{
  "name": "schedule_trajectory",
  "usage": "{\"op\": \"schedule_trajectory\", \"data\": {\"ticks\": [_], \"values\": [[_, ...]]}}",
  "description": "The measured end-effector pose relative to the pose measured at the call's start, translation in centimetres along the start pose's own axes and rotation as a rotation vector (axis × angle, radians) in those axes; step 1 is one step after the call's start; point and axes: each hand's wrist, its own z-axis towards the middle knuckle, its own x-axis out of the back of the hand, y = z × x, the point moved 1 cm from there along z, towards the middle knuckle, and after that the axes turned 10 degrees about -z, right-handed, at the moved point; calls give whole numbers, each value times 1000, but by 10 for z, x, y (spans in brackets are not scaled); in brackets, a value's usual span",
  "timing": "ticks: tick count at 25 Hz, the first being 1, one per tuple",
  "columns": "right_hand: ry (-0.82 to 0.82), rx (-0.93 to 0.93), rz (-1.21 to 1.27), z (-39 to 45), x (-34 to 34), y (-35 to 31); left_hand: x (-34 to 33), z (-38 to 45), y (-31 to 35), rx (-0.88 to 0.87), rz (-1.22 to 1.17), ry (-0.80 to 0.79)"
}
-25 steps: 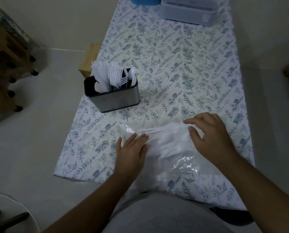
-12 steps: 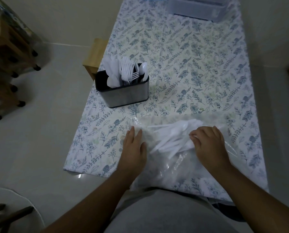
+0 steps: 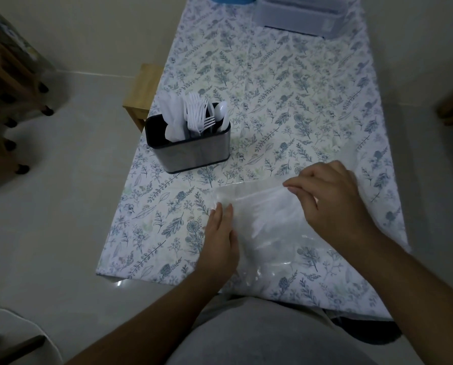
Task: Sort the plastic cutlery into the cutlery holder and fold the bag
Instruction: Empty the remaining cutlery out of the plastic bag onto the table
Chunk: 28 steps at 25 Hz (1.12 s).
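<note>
Clear plastic bag point(image 3: 267, 222) lies on floral tablecloth point(image 3: 286, 101) at near table edge. Left hand point(image 3: 221, 241) rests flat, fingers extended, on bag's left side, gripping nothing. Right hand point(image 3: 330, 198) pinches bag's far edge between thumb and curled fingers. Cutlery holder point(image 3: 191, 154) stands well apart to left, white plastic cutlery point(image 3: 193, 114) upright inside.
</note>
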Motion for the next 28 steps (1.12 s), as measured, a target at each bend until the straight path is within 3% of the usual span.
{"op": "schedule_trajectory", "data": {"ticks": [3,9,14,20,28], "values": [[-12,18,-43,-11,-7,5,-4,-2,-2,1,3,-9],[-167,-144,-95,-32,-19,9,-4,-4,-9,-41,70,-5],[-345,-157,-254,-60,-47,12,5,-11,1,-148,41,137],[-428,-228,-113,-81,-57,27,8,-18,7,-73,-25,112],[-246,-196,-165,-65,-66,42,-1,-9,9,136,-83,75]]}}
